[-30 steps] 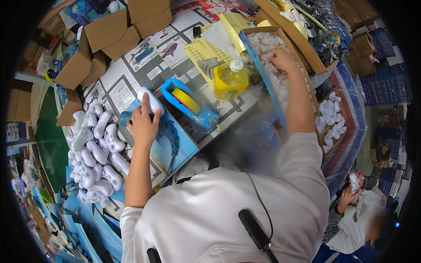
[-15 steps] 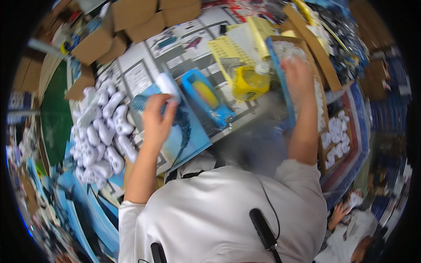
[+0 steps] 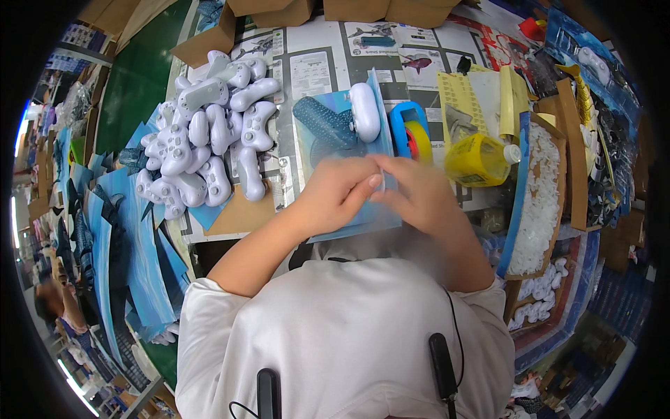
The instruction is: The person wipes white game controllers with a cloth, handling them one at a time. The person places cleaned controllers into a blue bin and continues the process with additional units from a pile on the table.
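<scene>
My left hand [image 3: 340, 193] and my right hand [image 3: 422, 194] meet over the near part of a blue sheet [image 3: 356, 225]. Fingers and thumbs are pinched together at the fingertips; whatever lies between them is too small or hidden to make out. Just beyond the hands, on the sheet, rests a dark blue-green spotted toy shark [image 3: 324, 122]. Beside it on the right lies a white game controller-shaped remote [image 3: 365, 112]. To the right of that stands a blue tape dispenser [image 3: 399, 129] with a yellow roll, partly covered by my right hand.
Many white remotes [image 3: 202, 140] are heaped at the left. On the right are a yellow bottle [image 3: 481, 160], yellow perforated sheets [image 3: 464, 94] and an open box of small translucent pieces [image 3: 537, 202]. Cardboard boxes [image 3: 356, 10] line the far edge; blue printed sheets [image 3: 136, 244] hang at lower left.
My right hand has come from the box of translucent pieces to the middle. My left hand has left the toy shark and moved nearer, meeting the right. The view has shifted.
</scene>
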`<state>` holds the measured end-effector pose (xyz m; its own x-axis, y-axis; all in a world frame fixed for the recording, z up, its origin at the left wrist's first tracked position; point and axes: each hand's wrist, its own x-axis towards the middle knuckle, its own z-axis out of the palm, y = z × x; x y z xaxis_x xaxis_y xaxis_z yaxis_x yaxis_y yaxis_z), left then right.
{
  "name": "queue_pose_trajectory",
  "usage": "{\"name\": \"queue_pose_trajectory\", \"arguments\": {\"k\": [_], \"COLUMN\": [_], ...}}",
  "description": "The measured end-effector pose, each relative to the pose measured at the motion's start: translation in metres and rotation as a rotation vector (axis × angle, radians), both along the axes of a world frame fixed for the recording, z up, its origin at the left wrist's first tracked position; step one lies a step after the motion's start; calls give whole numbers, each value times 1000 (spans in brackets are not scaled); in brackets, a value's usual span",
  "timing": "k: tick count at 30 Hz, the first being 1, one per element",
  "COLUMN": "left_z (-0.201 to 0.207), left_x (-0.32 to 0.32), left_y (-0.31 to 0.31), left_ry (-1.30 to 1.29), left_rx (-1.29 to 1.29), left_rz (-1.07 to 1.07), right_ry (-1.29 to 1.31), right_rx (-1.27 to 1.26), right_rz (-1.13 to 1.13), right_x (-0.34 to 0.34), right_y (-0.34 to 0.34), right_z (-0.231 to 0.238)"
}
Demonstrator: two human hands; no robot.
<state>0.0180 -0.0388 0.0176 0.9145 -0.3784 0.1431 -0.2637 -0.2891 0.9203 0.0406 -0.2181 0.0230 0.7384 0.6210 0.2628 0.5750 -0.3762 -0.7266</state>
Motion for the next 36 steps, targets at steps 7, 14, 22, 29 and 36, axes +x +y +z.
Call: {"name": "queue_pose_trajectory", "arguments": {"k": [7, 14, 22, 29, 36], "left_z": [-10, -22, -63, -77, -106], "left_x": [-4, 17, 106, 131, 132], "left_y": [0, -4, -21, -1, 35], "left_ry": [-108, -59, -221, 341, 304], "left_rx": [26, 12, 430, 582, 380], "left_rz": [24, -51, 538, 314, 339], "right_ry": [61, -283, -102, 203, 258], "right_rx": [-49, -37, -258, -400, -344], "right_rz": [58, 25, -302, 12, 97], "right_x": [2, 17, 143, 209, 214], "right_y": [-1, -15, -15, 26, 51], "right_z": [9, -19, -61, -115, -119]}}
